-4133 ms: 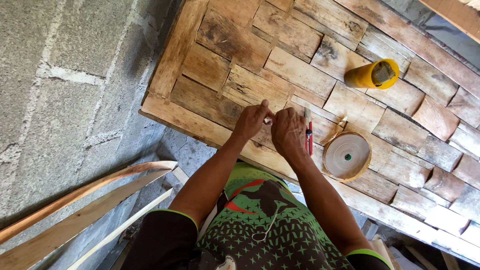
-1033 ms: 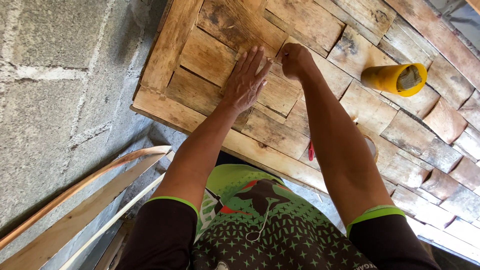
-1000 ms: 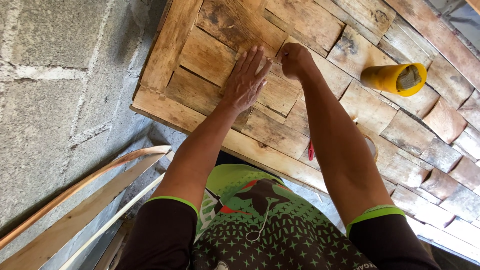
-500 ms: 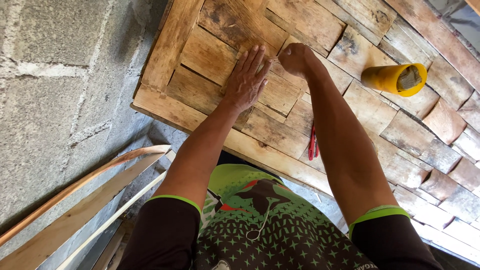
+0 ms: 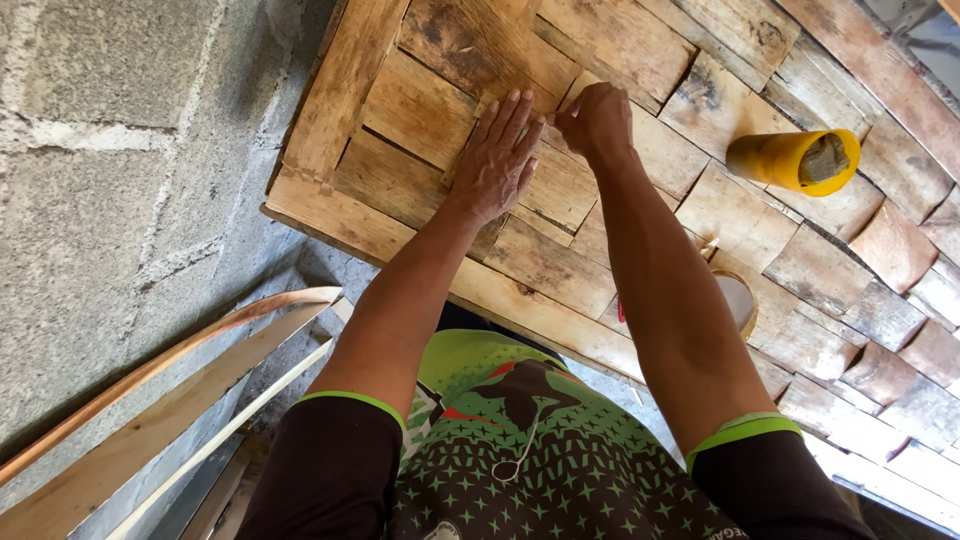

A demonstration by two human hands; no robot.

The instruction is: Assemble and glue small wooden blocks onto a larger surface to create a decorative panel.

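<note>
Item: wooden panel (image 5: 330, 120), a frame filled with overlapping rough wood tiles, lying on the desk against a grey block wall (image 5: 120, 180).

Left hand (image 5: 497, 160): open and flat, fingers spread, palm pressing down on a wood tile (image 5: 545, 185) near the panel's upper left part.

Right hand (image 5: 597, 118): closed in a loose fist at the upper edge of the same tile, fingertips pinched together just beside the left fingertips. Whether it grips something small cannot be told.

Nearby: yellow cylindrical container (image 5: 792, 160) lying on its side on the tiles, well to the right of the hands. A round disc (image 5: 738, 300) and a red pencil-like object (image 5: 621, 308) are partly hidden behind the right forearm. Curved wooden slats (image 5: 160, 400) lean below the panel, at lower left.

Handling note, as a judgement: the tile seats best with the flat palm kept steady so it cannot slide, its edges lined up with the neighbouring pieces, and the pinching hand working close to the edge in small, controlled motions.
</note>
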